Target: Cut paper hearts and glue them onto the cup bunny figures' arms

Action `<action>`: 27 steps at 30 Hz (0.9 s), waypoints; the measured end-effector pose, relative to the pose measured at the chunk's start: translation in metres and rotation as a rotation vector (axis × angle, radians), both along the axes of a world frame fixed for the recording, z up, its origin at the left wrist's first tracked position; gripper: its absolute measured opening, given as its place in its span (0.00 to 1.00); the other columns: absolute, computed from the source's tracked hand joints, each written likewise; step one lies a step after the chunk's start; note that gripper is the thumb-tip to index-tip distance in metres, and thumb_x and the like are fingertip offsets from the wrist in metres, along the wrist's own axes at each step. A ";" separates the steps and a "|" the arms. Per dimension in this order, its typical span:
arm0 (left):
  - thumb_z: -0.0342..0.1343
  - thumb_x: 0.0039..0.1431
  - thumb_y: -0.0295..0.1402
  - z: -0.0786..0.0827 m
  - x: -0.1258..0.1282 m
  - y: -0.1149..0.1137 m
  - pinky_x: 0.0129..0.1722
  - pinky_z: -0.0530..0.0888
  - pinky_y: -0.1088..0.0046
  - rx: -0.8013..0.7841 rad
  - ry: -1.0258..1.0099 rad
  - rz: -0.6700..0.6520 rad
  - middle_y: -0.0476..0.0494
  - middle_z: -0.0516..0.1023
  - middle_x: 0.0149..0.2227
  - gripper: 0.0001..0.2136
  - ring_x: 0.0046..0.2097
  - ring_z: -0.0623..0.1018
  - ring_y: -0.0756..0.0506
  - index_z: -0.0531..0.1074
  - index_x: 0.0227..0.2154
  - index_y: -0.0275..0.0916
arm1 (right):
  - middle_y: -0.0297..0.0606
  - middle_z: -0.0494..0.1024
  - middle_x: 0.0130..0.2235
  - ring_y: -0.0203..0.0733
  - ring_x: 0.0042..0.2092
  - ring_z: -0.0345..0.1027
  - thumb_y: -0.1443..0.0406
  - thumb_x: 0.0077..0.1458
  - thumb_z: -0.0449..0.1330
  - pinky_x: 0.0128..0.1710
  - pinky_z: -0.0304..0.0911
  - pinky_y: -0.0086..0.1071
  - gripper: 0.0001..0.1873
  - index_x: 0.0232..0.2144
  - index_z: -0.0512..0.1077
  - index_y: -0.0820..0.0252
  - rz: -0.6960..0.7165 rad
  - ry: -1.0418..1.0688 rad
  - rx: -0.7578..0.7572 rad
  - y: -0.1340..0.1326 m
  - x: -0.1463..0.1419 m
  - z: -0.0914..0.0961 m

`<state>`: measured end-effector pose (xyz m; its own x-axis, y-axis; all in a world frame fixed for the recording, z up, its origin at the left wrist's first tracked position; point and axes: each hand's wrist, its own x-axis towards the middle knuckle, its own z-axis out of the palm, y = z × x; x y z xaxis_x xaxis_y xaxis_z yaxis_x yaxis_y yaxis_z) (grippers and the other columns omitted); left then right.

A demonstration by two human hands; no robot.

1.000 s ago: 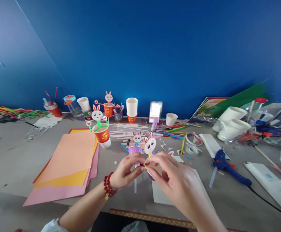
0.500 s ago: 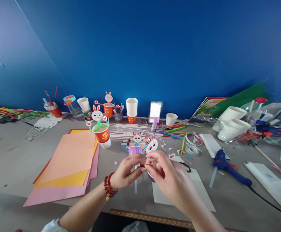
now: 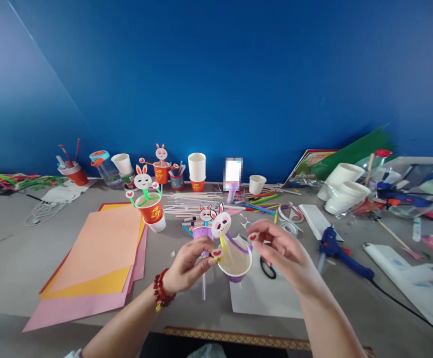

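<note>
A purple paper cup [image 3: 234,273] with a rabbit head [image 3: 221,224] on stems stands in front of me. Pinched in my left hand [image 3: 194,261] is a round white paper paw [image 3: 217,254] with a red heart, at the end of a yellow stem. At the cup's right side, my right hand [image 3: 283,251] has thumb and fingertips around a second heart paw [image 3: 253,237], on a purple pipe-cleaner arm [image 3: 240,244]. Just behind is another purple cup rabbit [image 3: 206,215], partly hidden by the nearer one and my left hand.
Coloured paper sheets [image 3: 89,248] lie to the left, near a red cup rabbit [image 3: 151,211]. A white sheet [image 3: 261,301] and black scissors handle [image 3: 268,268] are under my right hand. The blue glue gun [image 3: 335,248] lies right. Straws, tape rolls and white cups line the back.
My hands have moved apart, the right one going rightward from the yellow stem to the other paw. The cup and rabbit face now show between them. The whole view has shifted slightly.
</note>
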<state>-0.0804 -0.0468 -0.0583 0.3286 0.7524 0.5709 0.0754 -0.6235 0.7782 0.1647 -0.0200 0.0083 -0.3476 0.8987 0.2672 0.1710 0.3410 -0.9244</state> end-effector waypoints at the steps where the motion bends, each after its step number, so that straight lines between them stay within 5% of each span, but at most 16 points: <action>1: 0.53 0.66 0.30 0.000 0.000 0.000 0.40 0.70 0.70 -0.001 0.005 -0.004 0.42 0.75 0.34 0.04 0.38 0.74 0.45 0.72 0.39 0.38 | 0.37 0.71 0.35 0.35 0.30 0.63 0.57 0.60 0.62 0.21 0.58 0.24 0.10 0.37 0.74 0.59 0.030 0.021 -0.046 0.002 -0.001 -0.002; 7: 0.52 0.67 0.31 -0.001 -0.001 -0.001 0.39 0.70 0.71 -0.013 0.035 0.010 0.42 0.75 0.34 0.05 0.37 0.74 0.46 0.72 0.38 0.38 | 0.32 0.65 0.29 0.29 0.24 0.53 0.56 0.58 0.64 0.19 0.51 0.24 0.13 0.30 0.71 0.60 0.091 0.161 -0.192 0.009 -0.009 -0.015; 18: 0.52 0.67 0.31 0.000 -0.002 0.001 0.39 0.69 0.72 -0.017 0.033 0.028 0.43 0.75 0.33 0.05 0.37 0.74 0.47 0.72 0.38 0.38 | 0.33 0.68 0.33 0.26 0.22 0.54 0.60 0.55 0.68 0.17 0.49 0.23 0.13 0.25 0.72 0.61 0.101 0.369 -0.219 0.017 -0.012 -0.026; 22: 0.52 0.67 0.30 -0.001 -0.002 0.001 0.39 0.69 0.72 -0.019 0.015 0.045 0.44 0.74 0.33 0.05 0.37 0.73 0.47 0.72 0.37 0.38 | 0.32 0.70 0.29 0.29 0.23 0.58 0.59 0.52 0.70 0.18 0.54 0.23 0.11 0.35 0.77 0.58 0.097 0.300 -0.212 0.015 -0.014 -0.025; 27: 0.53 0.66 0.31 -0.001 -0.002 0.001 0.39 0.69 0.72 -0.018 -0.005 0.048 0.44 0.74 0.33 0.05 0.37 0.73 0.47 0.73 0.37 0.38 | 0.34 0.75 0.33 0.32 0.26 0.63 0.59 0.55 0.68 0.20 0.61 0.24 0.26 0.56 0.71 0.50 -0.001 0.248 -0.098 0.011 -0.016 -0.026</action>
